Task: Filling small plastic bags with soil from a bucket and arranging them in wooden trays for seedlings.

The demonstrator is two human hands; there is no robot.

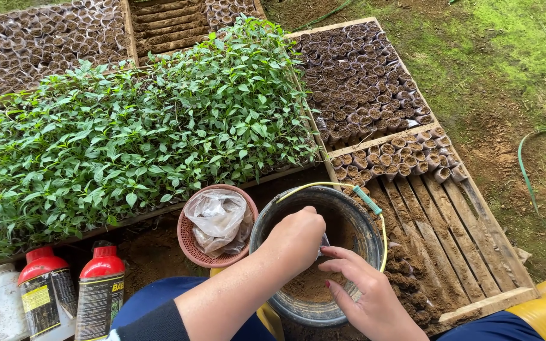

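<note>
A black bucket (366,222) with a yellow-green handle stands between my knees, partly filled with brown soil (314,285). My left hand (295,240) is curled over the bucket, fingers closed on a small clear plastic bag (324,242) that is mostly hidden. Reaching in from below, my right hand (364,287) touches the same bag with its fingertips, just above the soil.
A red woven basket (188,243) holding clear plastic bags sits left of the bucket. Green seedlings (134,132) fill a wooden tray. Soil-filled cups (361,76) pack further trays; a wooden slatted tray (450,240) lies right. Red-capped bottles (99,290) stand at bottom left. A green hose (529,177) curves across the ground.
</note>
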